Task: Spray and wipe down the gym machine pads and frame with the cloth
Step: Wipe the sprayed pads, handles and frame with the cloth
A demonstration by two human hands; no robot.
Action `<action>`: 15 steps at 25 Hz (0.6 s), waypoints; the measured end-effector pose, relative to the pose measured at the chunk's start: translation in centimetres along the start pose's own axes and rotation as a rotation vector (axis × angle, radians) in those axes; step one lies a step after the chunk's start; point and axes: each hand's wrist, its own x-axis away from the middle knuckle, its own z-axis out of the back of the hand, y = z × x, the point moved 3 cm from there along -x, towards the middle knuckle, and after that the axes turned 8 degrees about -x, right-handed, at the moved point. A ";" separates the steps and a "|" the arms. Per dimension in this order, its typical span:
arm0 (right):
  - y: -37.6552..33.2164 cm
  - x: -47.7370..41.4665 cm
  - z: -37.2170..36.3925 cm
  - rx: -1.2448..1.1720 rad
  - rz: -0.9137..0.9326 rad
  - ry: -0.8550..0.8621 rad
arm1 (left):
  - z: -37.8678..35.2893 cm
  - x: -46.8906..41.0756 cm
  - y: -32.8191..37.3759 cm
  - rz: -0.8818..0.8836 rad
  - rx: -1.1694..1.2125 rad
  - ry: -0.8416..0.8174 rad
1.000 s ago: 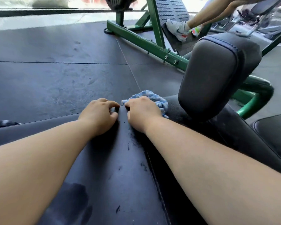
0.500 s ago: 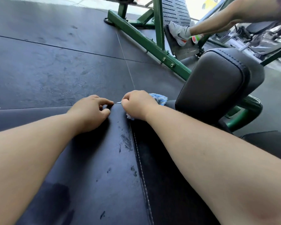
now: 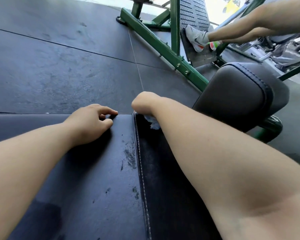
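The right hand [image 3: 145,103] has slid away from the left hand [image 3: 92,122] to the far corner of the black pad [image 3: 102,170], and the blue cloth [image 3: 152,121] now shows only as a scrap under its wrist. The right hand is curled around the cloth beside the stitched seam. The left rests loosely curled on the far edge, holding nothing. The pad runs lengthwise back toward the person, so the next wipe likely pulls along that seam.

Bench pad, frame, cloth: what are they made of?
The bench pad looks like black vinyl or faux leather: slight sheen, fine grain, stitched seam, scuffs. The frame seems steel tube, glossy green paint, bolted. The cloth is blue and fuzzy, probably microfibre or terry.
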 end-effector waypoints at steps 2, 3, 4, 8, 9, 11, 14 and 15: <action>-1.0 0.1 -0.4 -0.023 0.066 -0.021 | -0.2 0.2 0.0 0.007 0.005 0.001; -0.5 -0.1 -0.5 0.030 0.071 -0.027 | -0.1 0.2 -0.3 0.019 0.007 0.005; 0.4 -0.4 -0.6 0.136 0.048 -0.031 | 0.2 0.3 -0.7 0.031 0.010 0.001; 5.0 -0.3 0.5 0.355 -0.154 -0.127 | 0.2 0.5 0.2 0.026 0.015 -0.027; 4.6 -0.9 0.3 0.318 -0.121 -0.125 | 0.2 0.4 0.4 0.020 0.022 -0.027; 2.3 -1.5 -0.6 0.137 -0.028 -0.104 | 0.2 0.3 0.5 0.016 0.021 -0.032; -1.1 -1.2 -1.0 -0.018 0.109 -0.086 | 0.6 0.2 0.2 0.063 0.044 -0.033; -1.3 -0.2 -0.6 -0.070 0.106 -0.076 | 0.7 0.3 0.2 0.075 0.049 -0.033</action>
